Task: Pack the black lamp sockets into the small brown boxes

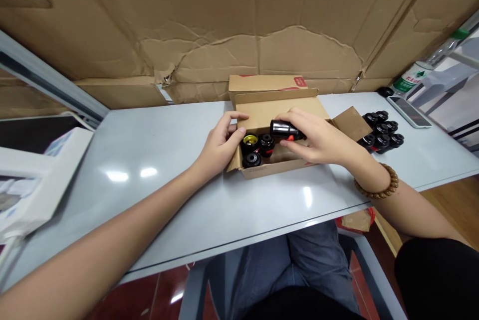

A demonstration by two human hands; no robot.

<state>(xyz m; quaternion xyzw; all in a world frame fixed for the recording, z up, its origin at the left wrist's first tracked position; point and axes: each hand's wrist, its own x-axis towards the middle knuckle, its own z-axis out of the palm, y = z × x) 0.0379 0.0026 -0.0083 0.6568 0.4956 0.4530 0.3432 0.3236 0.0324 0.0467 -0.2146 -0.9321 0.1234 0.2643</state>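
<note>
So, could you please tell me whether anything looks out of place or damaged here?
In the open brown cardboard box, one black cylinder with a yellow end looks odd: the two black-topped cylinders beside it differ, so it may be upside down. Behind, the large brown cardboard sheet is creased, and torn at lower left.

The cylinder [281, 129] in the right fingers [299, 119] looks glossy and smooth; the box [275, 168] beneath them is matt cardboard, the worktop [179, 140] below shiny.

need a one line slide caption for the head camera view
Right hand holds a black cylinder over an open cardboard box while the left hand rests at its left end.
</note>
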